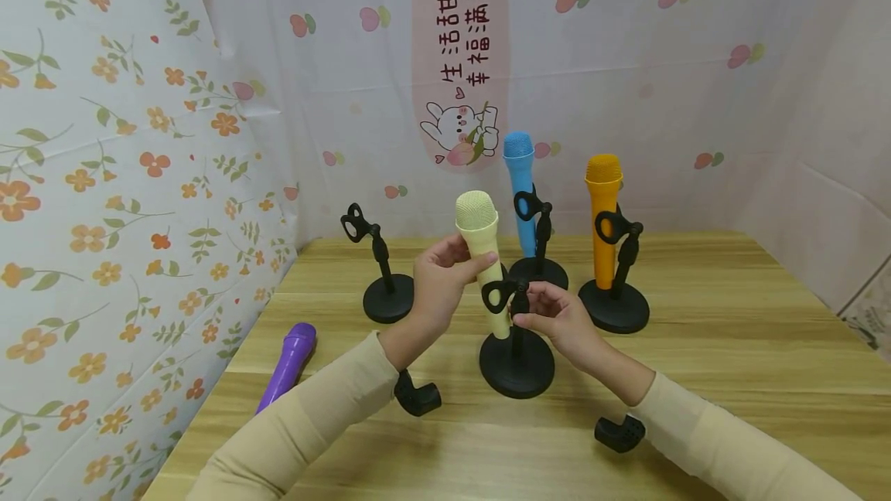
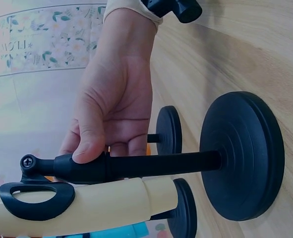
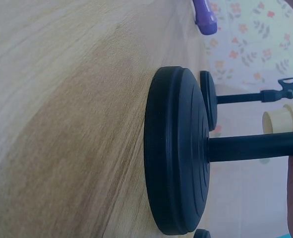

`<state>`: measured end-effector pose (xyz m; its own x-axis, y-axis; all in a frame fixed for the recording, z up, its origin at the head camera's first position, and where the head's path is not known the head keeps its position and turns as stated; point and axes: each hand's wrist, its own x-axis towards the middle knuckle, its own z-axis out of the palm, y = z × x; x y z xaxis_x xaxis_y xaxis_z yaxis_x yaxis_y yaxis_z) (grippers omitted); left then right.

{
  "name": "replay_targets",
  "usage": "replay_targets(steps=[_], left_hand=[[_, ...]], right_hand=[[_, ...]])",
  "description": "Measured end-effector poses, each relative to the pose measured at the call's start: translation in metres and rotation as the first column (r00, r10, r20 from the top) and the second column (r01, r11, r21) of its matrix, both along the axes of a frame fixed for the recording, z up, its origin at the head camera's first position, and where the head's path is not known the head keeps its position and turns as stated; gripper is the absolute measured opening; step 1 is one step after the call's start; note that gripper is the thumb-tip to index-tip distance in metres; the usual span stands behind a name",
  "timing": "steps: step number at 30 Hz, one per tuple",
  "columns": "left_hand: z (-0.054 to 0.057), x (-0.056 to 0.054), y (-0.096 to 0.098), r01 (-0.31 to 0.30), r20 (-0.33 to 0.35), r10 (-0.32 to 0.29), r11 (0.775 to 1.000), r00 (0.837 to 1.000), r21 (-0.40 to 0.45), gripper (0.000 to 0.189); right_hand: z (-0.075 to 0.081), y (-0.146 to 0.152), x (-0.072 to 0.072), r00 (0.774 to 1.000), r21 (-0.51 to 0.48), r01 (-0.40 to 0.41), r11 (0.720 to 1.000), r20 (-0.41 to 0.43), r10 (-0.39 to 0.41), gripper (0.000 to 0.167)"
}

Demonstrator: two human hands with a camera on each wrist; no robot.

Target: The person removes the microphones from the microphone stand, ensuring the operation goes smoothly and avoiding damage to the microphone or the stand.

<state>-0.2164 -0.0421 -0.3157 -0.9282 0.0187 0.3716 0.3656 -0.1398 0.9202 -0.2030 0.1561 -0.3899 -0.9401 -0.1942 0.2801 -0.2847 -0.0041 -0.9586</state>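
A cream microphone [image 1: 477,224], head up and slightly tilted, sits in the clip [image 1: 496,296] of a black desk stand [image 1: 517,368]. My left hand [image 1: 440,284] pinches its body just below the head, thumb across the front. My right hand [image 1: 562,322] grips the neck of the same stand, thumb in front of it. In the left wrist view the right hand [image 2: 117,99] holds the stand's neck, and the microphone [image 2: 121,201] passes through the clip ring. The right wrist view shows the round base [image 3: 178,151] on the table and the microphone's lower end [image 3: 277,120] beside the pole.
Behind stand a blue microphone [image 1: 520,176] and an orange microphone [image 1: 602,207] in black stands. A stand with a vacant clip [image 1: 387,296] is at left, near a purple microphone [image 1: 291,362] lying on the wooden table [image 1: 487,447]. Curtains enclose the back and sides.
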Motion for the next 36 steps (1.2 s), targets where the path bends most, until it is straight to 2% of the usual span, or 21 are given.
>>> replay_targets(steps=[12, 30, 36], left_hand=[[0.0016, 0.0, -0.0038, 0.01, 0.013, -0.01, 0.999, 1.0, 0.045, 0.033], [-0.0016, 0.0005, -0.0072, 0.012, 0.038, -0.016, 0.994, 0.999, 0.107, 0.034], [-0.0022, 0.0007, -0.0087, 0.016, 0.022, -0.019, 0.991, 1.0, 0.133, 0.031]], right_hand=[[0.0008, -0.0006, 0.0007, 1.0, 0.024, 0.009, 1.0, -0.01, -0.009, 0.033], [-0.0003, -0.0012, 0.0, 1.0, 0.031, 0.03, 0.999, 0.003, -0.03, 0.027], [-0.0003, -0.0017, -0.0001, 0.999, 0.042, 0.042, 0.998, -0.006, -0.041, 0.029]])
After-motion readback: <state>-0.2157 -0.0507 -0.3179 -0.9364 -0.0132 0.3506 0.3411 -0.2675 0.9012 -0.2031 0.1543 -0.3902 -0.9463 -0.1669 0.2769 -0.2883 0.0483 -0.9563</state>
